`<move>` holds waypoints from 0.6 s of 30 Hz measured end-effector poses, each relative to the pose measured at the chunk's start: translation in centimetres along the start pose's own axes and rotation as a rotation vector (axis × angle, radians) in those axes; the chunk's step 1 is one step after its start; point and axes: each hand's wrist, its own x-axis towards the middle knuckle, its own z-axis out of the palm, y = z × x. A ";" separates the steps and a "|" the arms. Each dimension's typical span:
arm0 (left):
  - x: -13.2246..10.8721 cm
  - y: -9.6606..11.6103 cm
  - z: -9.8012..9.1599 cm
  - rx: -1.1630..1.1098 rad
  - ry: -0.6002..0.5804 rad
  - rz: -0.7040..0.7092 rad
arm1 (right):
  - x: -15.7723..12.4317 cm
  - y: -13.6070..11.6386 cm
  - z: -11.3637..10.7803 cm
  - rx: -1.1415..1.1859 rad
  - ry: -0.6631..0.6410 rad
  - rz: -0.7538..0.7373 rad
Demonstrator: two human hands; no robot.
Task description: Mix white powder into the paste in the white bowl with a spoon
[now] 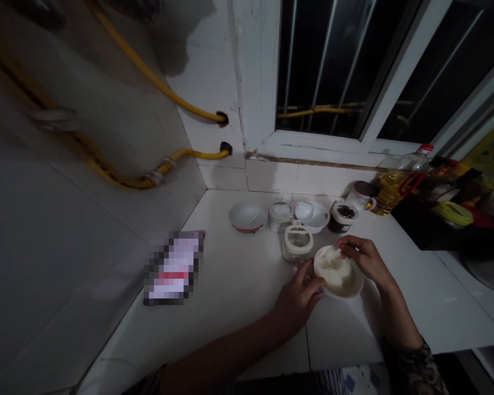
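A bowl (357, 289) on the white counter is tilted a little and holds a pale, powdery mass like flour (335, 274). My left hand (300, 296) grips its left rim, with the thumb and fingers closed on the edge. Over the bowl's far side, my right hand (365, 260) pinches a small white spoon (332, 253), whose end dips into the pale mass. Just beyond my left hand stands a squat jar (297, 244) with a white-rimmed clear lid.
Behind are an empty bowl (248, 215), a white-lidded jar (280, 216), another white bowl (319, 218) and a dark-filled jar (343, 215). An oil bottle (391, 186) stands at right. A phone-like, pixelated object (175, 269) lies left. Yellow pipes (135, 181) run along the wall.
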 end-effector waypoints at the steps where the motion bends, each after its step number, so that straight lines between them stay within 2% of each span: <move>1: 0.0 0.0 0.0 0.003 0.000 0.003 | 0.1 0.0 0.0 0.021 0.003 0.005; 8: 0.0 0.0 -0.1 -0.005 0.007 0.027 | 0.4 0.4 -1.2 0.187 0.138 0.069; 18: 0.0 0.1 -0.3 -0.010 0.021 0.027 | 0.6 0.2 -1.4 0.261 0.195 0.138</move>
